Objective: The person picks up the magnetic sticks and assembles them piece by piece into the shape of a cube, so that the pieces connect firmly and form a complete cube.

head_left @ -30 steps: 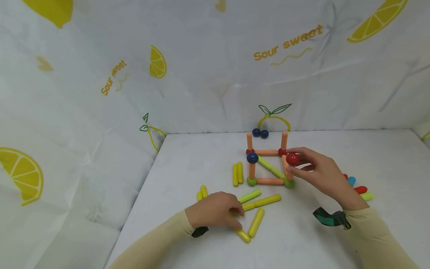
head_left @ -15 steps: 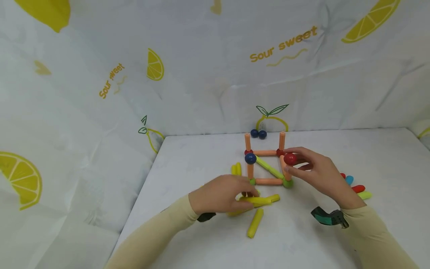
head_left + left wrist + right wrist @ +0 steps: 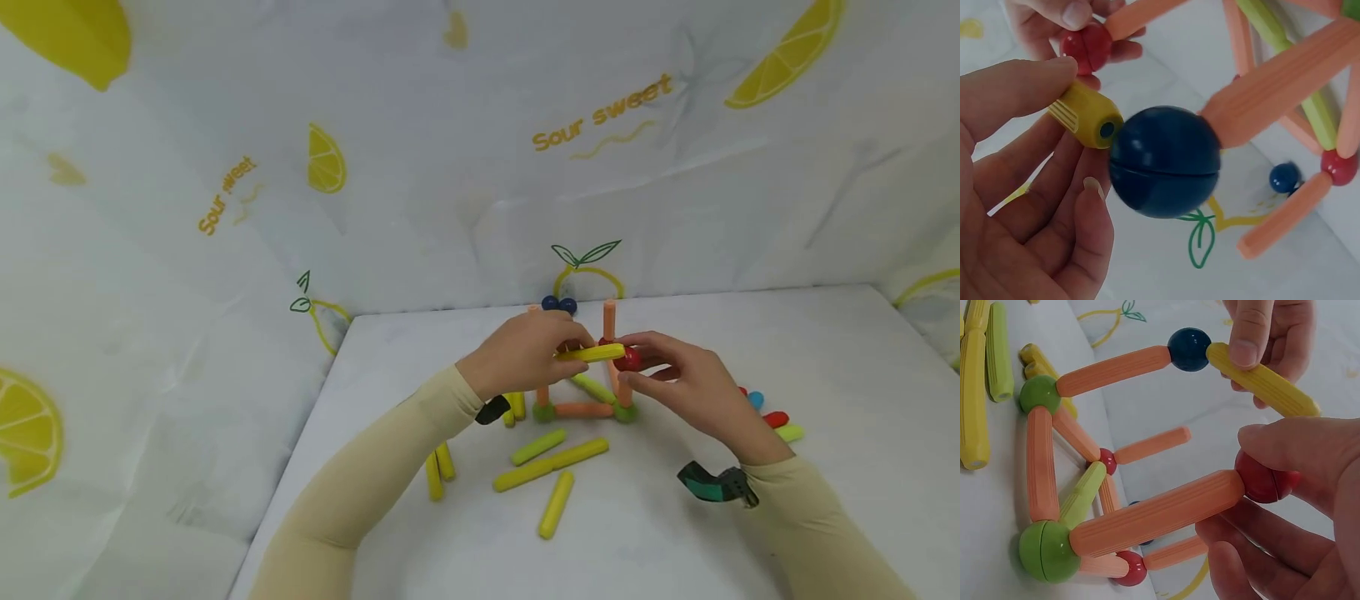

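My left hand (image 3: 528, 354) pinches a yellow stick (image 3: 600, 353) above the near side of a frame of orange sticks and balls. In the right wrist view the stick's one end meets a blue ball (image 3: 1189, 349), which tops an upright orange stick (image 3: 1116, 370). Its other end is close to a red ball (image 3: 1266, 475). My right hand (image 3: 686, 379) holds that red ball with thumb and fingers, on top of another upright orange stick (image 3: 1160, 512). Green balls (image 3: 1049, 551) form the near bottom corners. The left hand hides the blue ball in the head view.
Several loose yellow sticks (image 3: 557, 505) and a lime stick (image 3: 538, 447) lie in front of the frame. Two dark blue balls (image 3: 567, 307) sit behind it. Red, blue and lime pieces (image 3: 776, 419) lie right of the right hand. A patterned cloth (image 3: 420, 208) rises behind.
My left hand has picked up a yellow stick from the tabletop and carried it up and away to the frame's top. The right hand stays at the red ball. The view has shifted slightly.
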Tool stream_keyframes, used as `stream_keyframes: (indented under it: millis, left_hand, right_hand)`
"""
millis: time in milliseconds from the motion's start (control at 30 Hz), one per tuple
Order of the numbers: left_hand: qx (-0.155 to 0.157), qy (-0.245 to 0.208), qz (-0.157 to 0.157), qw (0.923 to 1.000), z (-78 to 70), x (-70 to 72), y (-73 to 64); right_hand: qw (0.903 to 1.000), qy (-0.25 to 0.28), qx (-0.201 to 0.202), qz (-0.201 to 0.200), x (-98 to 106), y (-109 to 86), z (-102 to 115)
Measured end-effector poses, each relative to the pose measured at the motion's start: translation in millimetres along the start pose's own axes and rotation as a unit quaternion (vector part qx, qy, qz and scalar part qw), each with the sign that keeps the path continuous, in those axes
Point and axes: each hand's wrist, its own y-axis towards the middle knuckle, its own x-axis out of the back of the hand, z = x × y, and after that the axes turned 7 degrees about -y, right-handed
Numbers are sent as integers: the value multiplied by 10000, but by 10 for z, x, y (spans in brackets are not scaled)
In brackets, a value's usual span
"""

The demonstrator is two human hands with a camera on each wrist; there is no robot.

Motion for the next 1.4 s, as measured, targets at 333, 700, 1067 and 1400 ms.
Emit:
stream_keyframes:
  millis: [333,700,1067,1400]
  left_hand:
    - [97,145,-73,9998,113,-72,-38]
    - [88,195,-30,9998,137,-128,-52]
    - [114,48,80,9999,141,-158,-40]
    - [86,-127,-59,9999,231,-144,-125]
  right_hand:
    - [10000,-66,8,-18,-41,19,0]
    - [9999,-140,-2,-12,-8,12,13]
    - [9999,-72,-21,92,14,4,11]
    - [9999,-25,7,125,20,-2,16]
